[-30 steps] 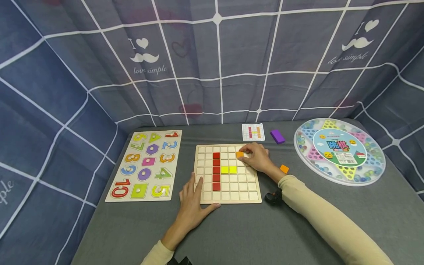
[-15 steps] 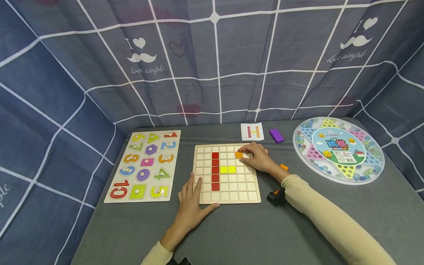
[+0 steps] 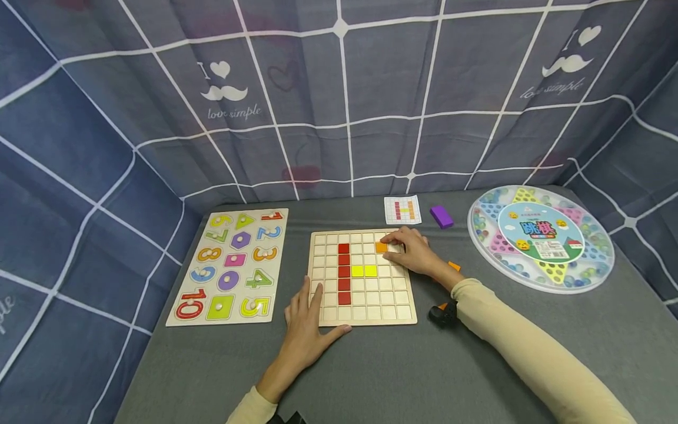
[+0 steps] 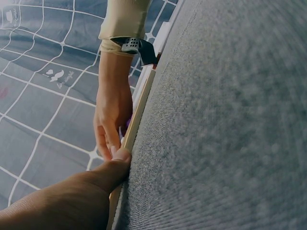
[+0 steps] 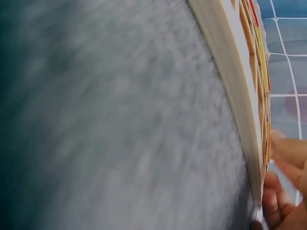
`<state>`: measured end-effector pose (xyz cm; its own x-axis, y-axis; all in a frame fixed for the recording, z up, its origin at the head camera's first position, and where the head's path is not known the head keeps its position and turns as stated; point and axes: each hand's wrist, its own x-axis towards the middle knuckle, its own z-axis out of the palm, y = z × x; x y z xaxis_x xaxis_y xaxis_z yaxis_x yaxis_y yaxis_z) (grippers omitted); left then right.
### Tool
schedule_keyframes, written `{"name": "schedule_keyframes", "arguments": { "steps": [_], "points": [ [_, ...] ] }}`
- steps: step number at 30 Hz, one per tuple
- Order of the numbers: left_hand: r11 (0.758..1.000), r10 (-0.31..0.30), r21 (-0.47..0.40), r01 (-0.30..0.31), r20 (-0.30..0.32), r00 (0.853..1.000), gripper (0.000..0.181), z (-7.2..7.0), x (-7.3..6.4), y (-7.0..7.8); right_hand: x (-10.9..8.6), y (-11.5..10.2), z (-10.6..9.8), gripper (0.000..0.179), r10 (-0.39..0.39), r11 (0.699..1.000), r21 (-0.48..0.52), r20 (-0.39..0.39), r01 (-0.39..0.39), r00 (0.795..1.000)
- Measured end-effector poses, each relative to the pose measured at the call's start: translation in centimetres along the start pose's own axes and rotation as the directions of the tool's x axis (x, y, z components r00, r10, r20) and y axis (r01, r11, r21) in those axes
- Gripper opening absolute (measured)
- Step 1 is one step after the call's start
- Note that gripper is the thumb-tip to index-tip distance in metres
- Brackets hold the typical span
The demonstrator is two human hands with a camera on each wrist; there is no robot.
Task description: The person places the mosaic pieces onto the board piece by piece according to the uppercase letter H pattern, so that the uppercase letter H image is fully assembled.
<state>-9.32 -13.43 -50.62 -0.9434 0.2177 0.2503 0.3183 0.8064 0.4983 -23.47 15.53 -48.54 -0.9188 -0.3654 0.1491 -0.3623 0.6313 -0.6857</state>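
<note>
A wooden grid board (image 3: 371, 315) lies on the grey cloth, with a column of red square tiles (image 3: 344, 271) and two yellow tiles (image 3: 364, 271) set in its cells. At its upper right, my right hand (image 3: 413, 253) pinches an orange tile (image 3: 381, 247) between thumb and fingertips, right at the grid. My left hand (image 3: 304, 330) is spread along the board's lower left corner, fingers straight and resting on the left side, thumb along the front edge. In the left wrist view that thumb (image 4: 120, 158) touches the board's edge. The right wrist view shows the right fingers (image 5: 288, 148) beside the board.
A small pattern card (image 3: 402, 210) and a purple block (image 3: 442, 217) lie behind the board. Two orange pieces (image 3: 454, 266) sit partly hidden by the right forearm. A number-and-shape puzzle (image 3: 228, 268) lies left; a round Chinese checkers set (image 3: 540, 238) lies right.
The hands stay in nearly the same place, the right one still at the orange tile. The head view shifts slightly, and the right forearm now covers more of the upper loose orange piece.
</note>
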Motion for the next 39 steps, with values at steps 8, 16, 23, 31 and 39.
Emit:
{"name": "schedule_keyframes", "arguments": {
  "steps": [8,16,23,31,39],
  "points": [
    [0.999,-0.011,-0.033,0.011,0.012,1.000,0.105,0.0,0.0,-0.1,-2.0,0.4,-2.4,0.032,-0.117,0.993,0.026,0.039,0.116,0.992],
    [0.999,-0.013,-0.038,0.014,0.017,1.000,0.106,0.1,0.0,-0.1,-5.9,1.8,-4.6,0.028,-0.172,0.985,-0.012,0.019,0.173,0.985],
    [1.000,-0.006,-0.027,0.006,0.007,1.000,0.106,0.2,0.0,-0.1,-9.3,2.8,-5.4,0.026,-0.213,0.977,-0.007,0.035,0.213,0.977],
    [0.999,-0.019,-0.034,0.019,0.016,1.000,0.107,0.1,0.2,0.0,-11.7,3.4,-5.9,0.031,-0.198,0.980,0.008,0.106,0.199,0.974],
    [0.999,-0.021,-0.026,0.022,0.026,0.999,0.107,0.0,0.1,0.1,-12.6,3.7,-6.5,0.037,-0.226,0.974,0.059,0.247,0.218,0.942]
  ]
}}
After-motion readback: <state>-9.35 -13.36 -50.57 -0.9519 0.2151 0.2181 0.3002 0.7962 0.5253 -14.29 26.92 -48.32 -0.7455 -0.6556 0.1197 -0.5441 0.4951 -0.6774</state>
